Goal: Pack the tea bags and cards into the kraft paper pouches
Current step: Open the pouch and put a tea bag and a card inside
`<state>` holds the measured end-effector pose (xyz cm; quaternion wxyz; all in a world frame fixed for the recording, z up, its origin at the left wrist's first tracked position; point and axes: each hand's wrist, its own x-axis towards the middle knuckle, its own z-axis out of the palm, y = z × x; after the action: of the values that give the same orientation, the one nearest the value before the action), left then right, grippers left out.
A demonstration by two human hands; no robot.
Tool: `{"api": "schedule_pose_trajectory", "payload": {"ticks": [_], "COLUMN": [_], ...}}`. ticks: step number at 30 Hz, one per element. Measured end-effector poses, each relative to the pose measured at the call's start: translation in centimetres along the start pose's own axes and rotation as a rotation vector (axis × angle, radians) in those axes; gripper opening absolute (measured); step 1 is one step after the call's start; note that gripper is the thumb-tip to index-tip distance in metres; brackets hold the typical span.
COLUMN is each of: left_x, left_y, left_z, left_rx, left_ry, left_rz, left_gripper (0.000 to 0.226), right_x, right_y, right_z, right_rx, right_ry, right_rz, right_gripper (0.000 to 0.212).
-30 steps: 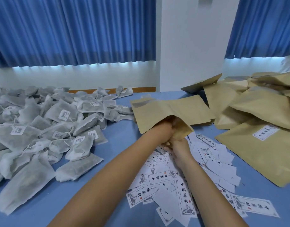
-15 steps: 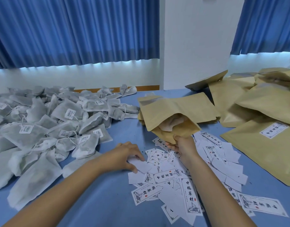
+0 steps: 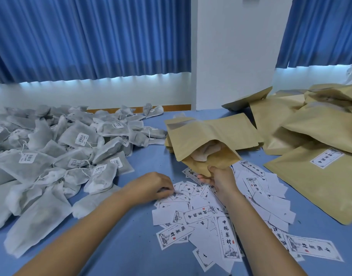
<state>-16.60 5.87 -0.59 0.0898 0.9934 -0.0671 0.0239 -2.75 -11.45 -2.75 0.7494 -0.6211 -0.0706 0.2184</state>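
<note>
Right hand (image 3: 220,180): we see it gripping the open pouch (image 3: 211,140), tea bag (image 3: 205,151) inside.
Left hand (image 3: 151,188): curled onto cards (image 3: 191,214); we cannot tell whether it grasps one.

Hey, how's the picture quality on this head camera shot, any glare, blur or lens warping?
Head view: wide-angle warping stretches the forearms and tilts the white pillar; daylight glows bright below the blue curtains, with no glare on the table; shadows are soft; the left hand is slightly blurred at its fingertips over the cards; the right hand and its kraft pouch look sharp.
</note>
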Motion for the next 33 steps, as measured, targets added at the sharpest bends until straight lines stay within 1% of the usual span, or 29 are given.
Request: {"api": "schedule_pose_trajectory", "payload": {"ticks": [1, 3, 5, 6, 7, 8, 9, 10, 12, 14, 15, 16, 18, 21, 22, 23, 24, 25, 26, 27, 28, 29, 30, 31, 33], "left_x": [0.0, 0.2, 0.9, 1.7, 2.8, 4.2, 5.6, 7.0, 9.7, 12.1, 12.8, 13.2, 13.5, 13.0, 12.4, 11.6, 10.7, 9.8, 8.9, 8.0, 7.7, 7.5, 7.5, 7.4, 7.7], "left_y": [0.7, 2.1, 4.4, 5.7, 6.8, 8.1, 9.1, 9.8, 10.2, 9.4, 9.1, 8.7, 7.9, 7.8, 8.3, 8.7, 9.2, 9.5, 9.6, 9.5, 9.1, 8.7, 8.4, 8.1, 7.7], "left_z": [-0.2, -0.2, 0.3, 0.5, 0.7, 0.6, 0.4, 0.0, -0.4, 0.6, 1.1, 1.1, 0.9, 0.5, 0.4, 0.6, 0.6, 0.6, 0.3, -0.2, -1.0, -1.8, -2.6, -3.2, -3.3], "left_rx": [0.094, 0.287, 0.399, 0.422, 0.432, 0.425, 0.391, 0.344, 0.263, 0.222, 0.205, 0.226, 0.237, 0.203, 0.201, 0.21, 0.199, 0.183, 0.2, 0.204, 0.227, 0.261, 0.276, 0.253, 0.152], "left_ry": [0.079, 0.387, 0.71, 0.805, 0.839, 0.837, 0.799, 0.724, 0.456, 0.28, 0.259, 0.254, 0.297, 0.325, 0.337, 0.414, 0.513, 0.632, 0.809, 0.924, 0.988, 0.982, 0.896, 0.77, 0.586], "left_rz": [0.023, 0.155, 0.341, 0.406, 0.41, 0.352, 0.238, 0.085, -0.211, -0.372, -0.413, -0.427, -0.436, -0.347, -0.352, -0.335, -0.29, -0.198, -0.099, -0.034, -0.002, -0.025, -0.089, -0.163, -0.303], "left_gripper": [0.023, 0.013, 0.019, 0.018, 0.016, 0.014, 0.016, 0.019, 0.02, 0.025, 0.025, 0.025, 0.022, 0.022, 0.027, 0.031, 0.029, 0.023, 0.017, 0.009, 0.013, 0.026, 0.037, 0.043, 0.036], "right_x": [0.0, -0.2, -0.5, -0.6, -0.9, -1.1, -1.2, -1.2, -1.1, -1.1, -1.3, -1.4, -1.6, -1.3, -1.2, -1.2, -1.1, -1.1, -1.1, -1.1, -1.1, -1.0, -1.1, -1.1, -1.2], "right_y": [0.0, 0.0, -0.2, -0.4, -0.5, -0.6, -0.7, -0.7, -0.6, -0.3, -0.3, -0.3, -0.3, -0.6, -0.7, -0.9, -0.9, -1.0, -1.1, -1.1, -1.0, -1.0, -0.9, -1.0, -0.9], "right_z": [0.0, 0.0, 0.1, 0.2, 0.3, 0.4, 0.5, 0.5, 0.5, 0.4, 0.4, 0.4, 0.4, 0.4, 0.4, 0.4, 0.3, 0.4, 0.4, 0.5, 0.5, 0.5, 0.4, 0.3, 0.1], "right_rx": [0.003, 0.003, -0.028, -0.056, -0.087, -0.124, -0.167, -0.204, -0.23, -0.225, -0.213, -0.197, -0.148, -0.088, -0.087, -0.086, -0.093, -0.101, -0.103, -0.09, -0.067, -0.046, -0.039, -0.037, -0.036], "right_ry": [0.0, 0.011, 0.034, 0.043, 0.046, 0.053, 0.073, 0.096, 0.126, 0.129, 0.115, 0.093, 0.057, 0.053, 0.05, 0.048, 0.045, 0.038, 0.022, 0.006, 0.001, 0.0, -0.006, -0.017, -0.044], "right_rz": [0.001, 0.005, -0.003, -0.015, -0.029, -0.038, -0.041, -0.037, -0.012, 0.026, 0.036, 0.031, 0.003, 0.023, 0.039, 0.048, 0.05, 0.047, 0.039, 0.036, 0.048, 0.073, 0.093, 0.099, 0.064], "right_gripper": [0.013, 0.014, 0.019, 0.024, 0.029, 0.032, 0.033, 0.032, 0.029, 0.027, 0.025, 0.024, 0.021, 0.024, 0.024, 0.025, 0.026, 0.028, 0.028, 0.026, 0.023, 0.02, 0.018, 0.017, 0.015]}}
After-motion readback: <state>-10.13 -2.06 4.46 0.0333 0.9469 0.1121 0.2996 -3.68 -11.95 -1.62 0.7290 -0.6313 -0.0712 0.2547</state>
